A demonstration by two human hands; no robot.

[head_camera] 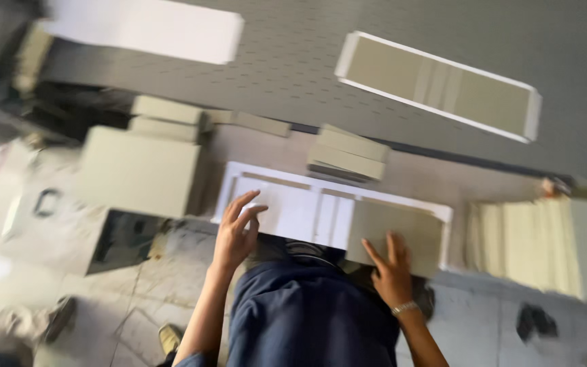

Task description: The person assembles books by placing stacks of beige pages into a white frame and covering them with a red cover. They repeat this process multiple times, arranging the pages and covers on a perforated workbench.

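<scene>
A white rectangular tray-like frame (287,178) lies on the workbench in front of me, with white and grey-beige cardboard panels inside it. My left hand (234,231) rests with spread fingers on the white panel (287,214) at the frame's near left end. My right hand (390,270), a metal watch on its wrist, presses flat on the grey-beige board (402,228) at the near right end. Neither hand grips anything. The picture is motion-blurred.
Stacks of grey boards stand at the left (140,170), behind the frame (348,153) and at the right (545,245). A second white-edged frame (439,85) and a white sheet (147,27) lie on the perforated grey surface beyond. My dark blue trousers (307,312) fill the lower middle.
</scene>
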